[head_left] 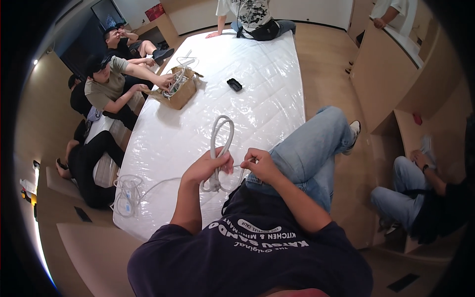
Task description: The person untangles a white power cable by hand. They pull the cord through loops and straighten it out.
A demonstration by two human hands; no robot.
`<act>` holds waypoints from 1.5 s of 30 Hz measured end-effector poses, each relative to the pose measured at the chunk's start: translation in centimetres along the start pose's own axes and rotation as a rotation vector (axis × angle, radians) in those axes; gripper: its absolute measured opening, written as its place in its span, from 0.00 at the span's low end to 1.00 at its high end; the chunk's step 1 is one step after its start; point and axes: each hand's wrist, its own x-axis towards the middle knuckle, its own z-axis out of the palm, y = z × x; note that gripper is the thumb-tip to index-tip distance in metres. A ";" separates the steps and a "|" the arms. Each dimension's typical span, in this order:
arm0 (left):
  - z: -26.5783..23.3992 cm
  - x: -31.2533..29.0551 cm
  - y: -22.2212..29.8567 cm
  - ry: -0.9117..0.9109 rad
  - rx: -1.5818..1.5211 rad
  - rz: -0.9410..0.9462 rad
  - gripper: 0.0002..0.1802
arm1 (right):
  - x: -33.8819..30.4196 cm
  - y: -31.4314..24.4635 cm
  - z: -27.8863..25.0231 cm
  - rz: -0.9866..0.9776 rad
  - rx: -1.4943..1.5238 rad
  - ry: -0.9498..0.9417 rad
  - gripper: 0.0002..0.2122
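A looped grey cable (223, 129) stands up above my left hand (208, 166), whose fingers are wrapped round the loops. The cable's lower turns hang beneath that hand, close to my shirt. To the right, my right hand (261, 165) pinches a strand of the same cable between thumb and fingers. A thin grey strand crosses the mattress from a loose cable pile (127, 197) at the left toward my left hand. Where it joins the held loops is hidden.
I sit on a plastic-wrapped white mattress (257, 119). A cardboard box (180, 96) of cables stands at the far left, with a person's hand (166, 80) in it. A small black tray (234, 84) lies farther right. Other people sit around, one on the mattress's far end.
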 end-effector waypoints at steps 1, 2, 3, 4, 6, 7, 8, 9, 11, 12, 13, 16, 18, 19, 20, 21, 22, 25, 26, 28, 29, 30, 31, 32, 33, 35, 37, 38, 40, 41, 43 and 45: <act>-0.2 0.5 -1.0 0.161 0.265 0.034 0.18 | 0.0 -0.2 0.2 -0.004 -0.031 0.008 0.14; -0.2 0.8 -1.4 0.163 0.263 0.034 0.18 | 0.0 -0.4 0.3 -0.009 -0.061 0.021 0.13; -0.1 0.9 -1.8 0.157 0.263 -0.028 0.19 | 0.1 -0.6 0.5 -0.008 -0.061 0.019 0.13; 0.0 1.0 -2.3 0.150 0.263 -0.090 0.21 | 0.1 -0.8 0.6 -0.043 -0.082 0.032 0.14; 1.7 1.1 -1.8 0.045 0.098 -0.197 0.29 | 0.1 -0.7 0.4 -0.076 -0.104 0.051 0.15; 2.3 1.2 -2.0 0.027 0.036 -0.199 0.31 | 0.1 -0.2 0.2 -0.076 -0.157 0.055 0.16; 2.6 1.2 -2.1 0.013 -0.027 -0.198 0.33 | 0.2 -0.3 0.1 -0.079 -0.209 0.054 0.17; 2.5 1.2 -2.2 0.014 -0.027 -0.197 0.33 | 0.2 -0.4 0.1 -0.080 -0.209 0.053 0.17; 2.0 1.3 -2.3 -0.025 -0.025 -0.255 0.33 | 0.0 -0.9 0.0 -0.066 -0.208 0.028 0.19; 1.9 1.3 -2.4 -0.025 -0.024 -0.253 0.33 | -0.1 -1.1 0.1 -0.068 -0.209 0.028 0.19; 1.7 1.3 -2.7 -0.019 -0.050 -0.252 0.32 | -0.1 -1.2 0.1 -0.096 -0.206 0.030 0.19; 1.7 1.4 -2.2 -0.023 -0.049 -0.133 0.27 | 0.4 -0.5 -0.1 -0.208 -0.143 0.022 0.17; 1.4 1.1 -1.6 -0.028 -0.026 -0.017 0.23 | 0.8 -0.5 -0.2 -0.291 -0.079 0.007 0.17; 0.9 0.8 -1.4 -0.084 -0.157 0.044 0.25 | 1.0 -0.6 -0.3 -0.259 -0.063 -0.047 0.16; 0.6 0.2 -1.1 -0.135 -0.288 0.103 0.28 | 1.0 -0.8 -0.1 -0.229 -0.044 -0.105 0.16; 0.9 -0.3 -0.1 -0.186 -0.317 0.183 0.30 | 1.2 -0.6 0.1 -0.299 -0.055 -0.112 0.15; 1.2 -0.9 1.0 -0.180 -0.291 0.215 0.35 | 1.1 -0.5 -0.1 -0.298 -0.054 -0.109 0.15; 1.1 -1.5 2.6 -0.083 -0.189 0.238 0.45 | 0.8 -0.9 -0.4 -0.068 -0.065 -0.232 0.14; 0.5 -1.4 2.4 -0.085 -0.186 0.238 0.45 | 0.8 -0.6 -0.3 -0.073 0.013 -0.182 0.14; -0.8 -0.9 1.5 0.160 0.082 0.138 0.42 | 0.5 0.2 -0.4 -0.081 0.090 -0.129 0.15; -0.7 -1.0 1.4 0.262 0.211 0.110 0.33 | 0.5 0.1 -0.3 -0.089 0.141 -0.093 0.14; -1.0 -0.8 0.7 0.262 0.213 0.111 0.33 | 0.5 0.1 -0.3 -0.096 0.191 -0.057 0.13; -1.5 -0.3 -0.5 0.280 0.264 0.125 0.28 | 0.5 0.0 -0.3 -0.097 0.191 -0.057 0.13; -1.3 0.0 -0.6 0.297 0.314 0.140 0.23 | 0.4 -0.1 -0.5 -0.040 0.216 -0.074 0.13; -1.0 -0.1 -0.5 0.334 0.370 0.055 0.22 | 0.4 -0.2 -0.6 0.018 0.240 -0.091 0.14; -1.1 0.2 -1.0 0.393 0.505 0.041 0.22 | 0.3 -0.2 -0.5 0.047 0.243 -0.108 0.14; -0.6 0.5 -1.7 0.532 0.574 0.128 0.18 | 0.2 -0.4 -0.5 0.077 0.245 -0.125 0.15; -0.5 0.7 -1.8 0.535 0.572 0.127 0.18 | 0.2 -0.6 -0.5 0.104 0.168 -0.153 0.15; -0.6 1.0 -1.9 0.653 0.797 0.321 0.19 | 0.2 -0.8 -0.4 0.132 0.092 -0.186 0.15; -0.5 1.1 -1.7 0.624 0.754 0.288 0.19 | 0.2 -0.8 -0.3 0.085 0.062 -0.156 0.15; 0.2 0.9 -1.4 0.609 0.751 0.184 0.19 | 0.1 -0.9 -0.1 0.038 0.033 -0.127 0.15; 0.2 1.1 -2.1 0.560 0.668 0.083 0.20 | 0.0 -0.8 0.0 0.033 0.085 -0.018 0.15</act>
